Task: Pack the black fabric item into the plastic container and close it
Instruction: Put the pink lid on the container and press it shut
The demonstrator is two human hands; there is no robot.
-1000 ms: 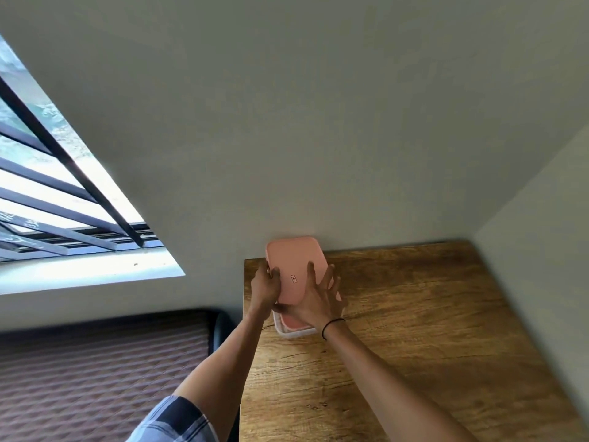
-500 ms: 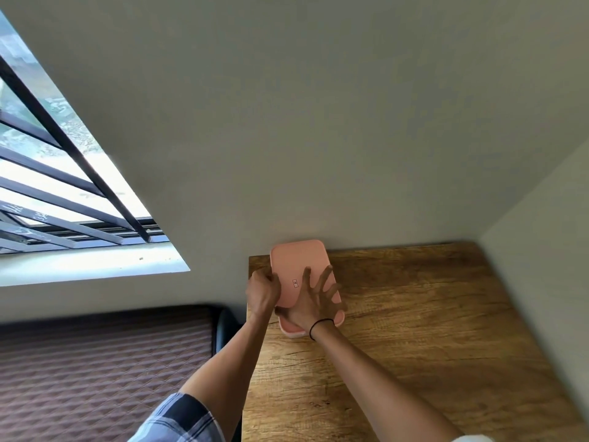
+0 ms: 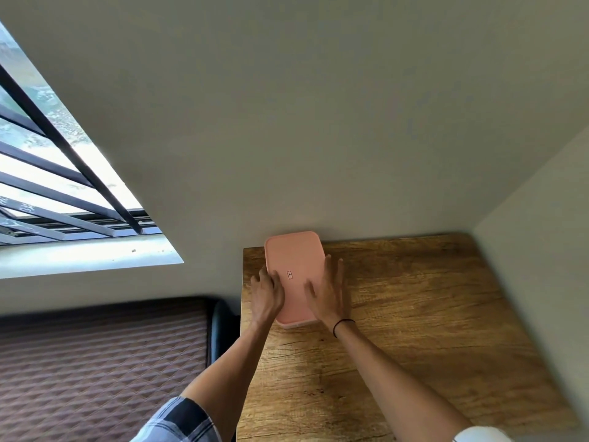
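Lay flat at the far left corner of the wood-grain brown surface, one pink rounded-rectangular plastic container, lid on. Ran with its long axis away from the viewer, tilted slightly, far short end touching or just short of the pale wall, cannot tell which. Showed one small label near the lid's middle. Black fabric item not visible.

Pressed against the container's left long edge, the left hand, fingers curled loosely over the rim, not closed around anything. Rested along the right long edge, the right hand, fingers straight and spread flat, thumb lying on the lid, gripping nothing. Wore one thin black band at the right wrist.

Counted: one container, two hands, one barred window at left.
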